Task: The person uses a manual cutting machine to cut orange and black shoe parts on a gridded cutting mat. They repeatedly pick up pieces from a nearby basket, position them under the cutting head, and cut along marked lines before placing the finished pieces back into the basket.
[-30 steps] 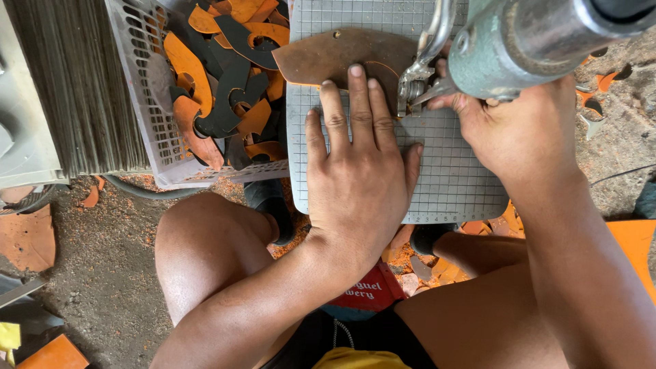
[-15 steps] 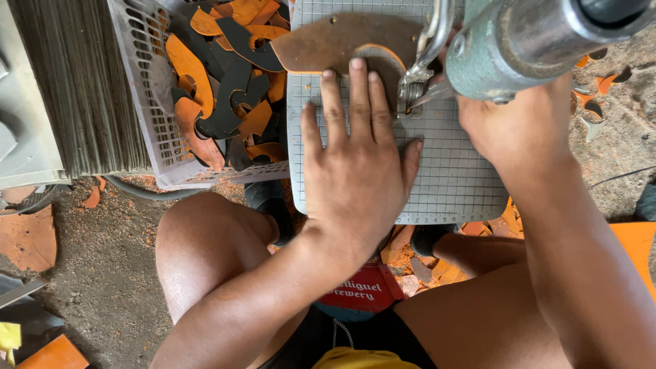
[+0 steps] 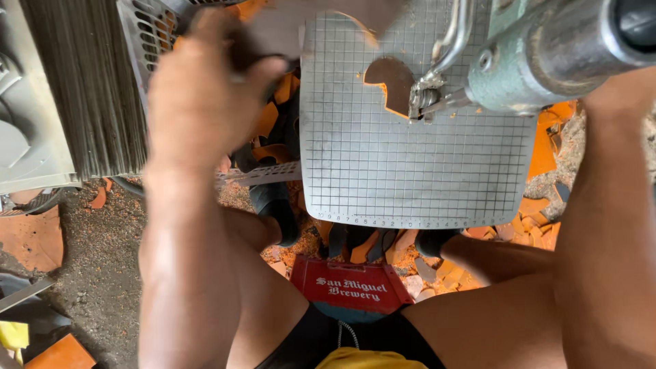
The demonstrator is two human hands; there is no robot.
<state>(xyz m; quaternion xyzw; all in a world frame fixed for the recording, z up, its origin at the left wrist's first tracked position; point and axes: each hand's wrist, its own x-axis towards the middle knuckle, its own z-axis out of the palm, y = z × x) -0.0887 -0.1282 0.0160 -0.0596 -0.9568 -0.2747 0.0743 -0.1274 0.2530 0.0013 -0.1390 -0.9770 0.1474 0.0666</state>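
Presently raised at upper left of frame: left hand (image 3: 205, 89), blurred, back of hand toward camera, fingers curled over the basket. Dark shape under the fingertips; grip on it cannot be told through the blur.

Right forearm along the right edge of frame, running up behind the green machine head (image 3: 553, 55) at upper right. Right hand hidden behind that housing; open or closed cannot be told.

Upper centre: grey gridded work table (image 3: 410, 171), ruled in small squares, scale along its near edge. Lying on it, just left of the metal presser foot (image 3: 427, 96): small brown cut piece (image 3: 389, 78), rounded, with an orange edge, touching or nearly touching the foot. Curved metal guard rod (image 3: 458, 41) rising above the foot.

Upper left, beside the table: white plastic basket (image 3: 147, 34) holding orange and black sole-shaped pieces (image 3: 277, 109).

Far left: stack of dark ribbed sheets (image 3: 89, 89).

Lower centre, between bare knees: red crate edge (image 3: 352, 287). Orange scraps (image 3: 540, 150) scattered on the ground around the table.
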